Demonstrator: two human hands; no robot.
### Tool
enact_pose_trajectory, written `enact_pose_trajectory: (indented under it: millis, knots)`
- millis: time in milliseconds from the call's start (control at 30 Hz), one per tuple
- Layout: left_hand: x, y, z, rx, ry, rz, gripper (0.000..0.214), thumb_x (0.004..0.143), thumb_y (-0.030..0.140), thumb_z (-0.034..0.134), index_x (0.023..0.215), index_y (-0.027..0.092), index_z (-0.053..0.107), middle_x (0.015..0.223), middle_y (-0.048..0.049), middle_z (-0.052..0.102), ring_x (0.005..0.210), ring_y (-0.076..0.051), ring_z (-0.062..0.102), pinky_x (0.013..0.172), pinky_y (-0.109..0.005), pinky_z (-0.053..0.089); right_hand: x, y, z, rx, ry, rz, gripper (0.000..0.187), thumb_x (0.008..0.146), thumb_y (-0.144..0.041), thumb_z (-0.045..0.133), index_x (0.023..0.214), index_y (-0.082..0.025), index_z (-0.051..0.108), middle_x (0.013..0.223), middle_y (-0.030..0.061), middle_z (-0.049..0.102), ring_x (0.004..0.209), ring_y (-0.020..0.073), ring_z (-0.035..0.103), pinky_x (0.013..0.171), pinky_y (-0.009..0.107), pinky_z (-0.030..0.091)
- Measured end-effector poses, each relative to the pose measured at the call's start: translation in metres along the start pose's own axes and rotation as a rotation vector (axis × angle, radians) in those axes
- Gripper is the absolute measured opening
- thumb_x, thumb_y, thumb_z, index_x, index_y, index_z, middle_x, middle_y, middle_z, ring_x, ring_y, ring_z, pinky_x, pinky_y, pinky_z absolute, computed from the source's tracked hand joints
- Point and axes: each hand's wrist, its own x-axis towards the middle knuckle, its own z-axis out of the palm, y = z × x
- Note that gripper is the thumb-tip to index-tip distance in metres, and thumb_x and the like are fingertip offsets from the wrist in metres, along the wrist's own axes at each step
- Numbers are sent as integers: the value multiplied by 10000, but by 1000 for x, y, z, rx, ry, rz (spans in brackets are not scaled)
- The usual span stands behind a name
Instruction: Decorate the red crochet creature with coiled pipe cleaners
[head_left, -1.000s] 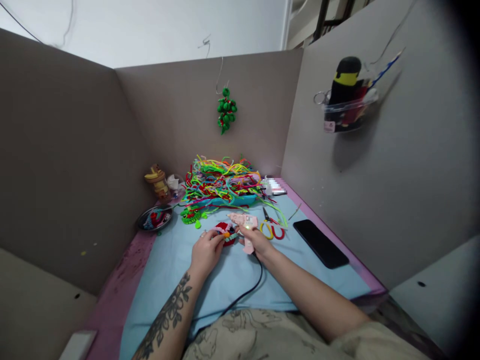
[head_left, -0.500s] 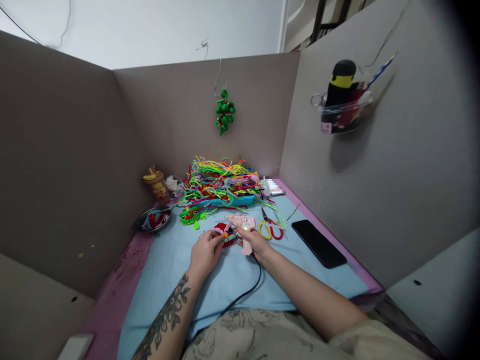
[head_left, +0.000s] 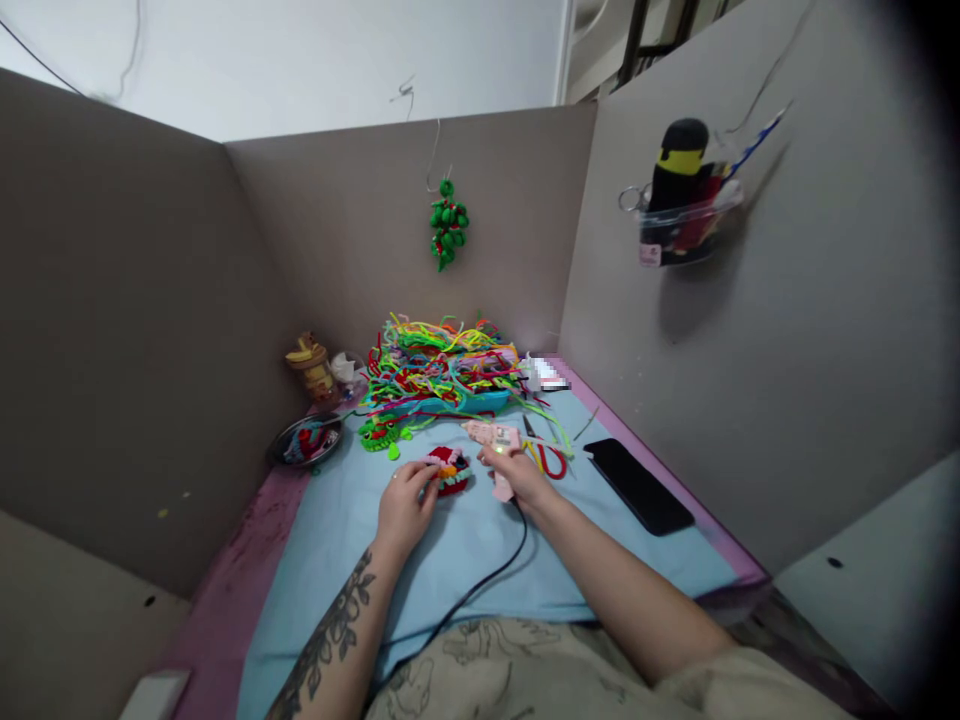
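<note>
My left hand (head_left: 407, 498) has its fingers closed on the left side of a small red pipe-cleaner figure (head_left: 455, 484), which has pink, orange and pale mint parts and a dark spot like an eye. In my right hand (head_left: 521, 476) is a pink hot glue gun (head_left: 495, 437), its nozzle pointing left above the figure and apart from it. A small light glows on the gun's body. From its handle a black cord (head_left: 487, 583) runs toward my lap. Scissors (head_left: 553, 460) with red and yellow handles lie just beyond my right hand, partly covered.
A blue tray (head_left: 480, 402) heaped with colourful pipe cleaners (head_left: 442, 365) stands at the back. Left of centre lies a green figure (head_left: 379, 434), with a metal bowl (head_left: 281, 445) further left. A black phone (head_left: 637, 487) lies right. Partitions (head_left: 405, 220) enclose the table.
My right hand has drawn the glue gun slightly right, away from the red figure, and now covers more of the scissors. More of the figure shows; my left hand remains on it.
</note>
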Motion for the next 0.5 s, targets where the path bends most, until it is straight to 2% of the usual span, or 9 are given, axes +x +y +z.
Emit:
enact_pose_trajectory:
  millis: [133,233,300,400,500]
  knots:
    - [-1,2,2,13,-26,33,200,867,214,525,1002,216,672,947,-68,628,901,-204,581,796,-341,491,3,-8,-18,-160,-97,10,246,595,-346,745,699,-137,668,585,-4,609,532,111,499,480,211,355]
    - [0,3,2,16,-31,56,204,868,207,524,1007,210,673,951,-72,620,902,-202,572,802,-345,486,4,-7,-27,-424,-236,44,234,633,-334,718,764,-143,692,637,3,641,564,116,514,491,205,364]
    - [0,3,2,26,-30,71,210,863,201,531,1018,209,673,959,-75,617,910,-206,566,811,-354,482,5,-6,-31,-513,-287,37,266,650,-335,705,844,-152,702,721,13,671,628,129,545,524,203,392]
    - [0,2,2,46,-31,84,221,854,194,543,1031,211,673,972,-78,615,928,-215,560,823,-372,478,7,-4,-34,-570,-296,22,314,674,-356,682,919,-160,703,809,22,689,691,144,574,564,206,422]
    - [0,1,2,55,-28,97,231,855,197,540,1047,217,668,980,-79,614,937,-218,559,823,-378,478,7,-4,-35,-632,-280,34,300,678,-365,676,883,-149,709,775,26,690,668,146,580,553,204,424]
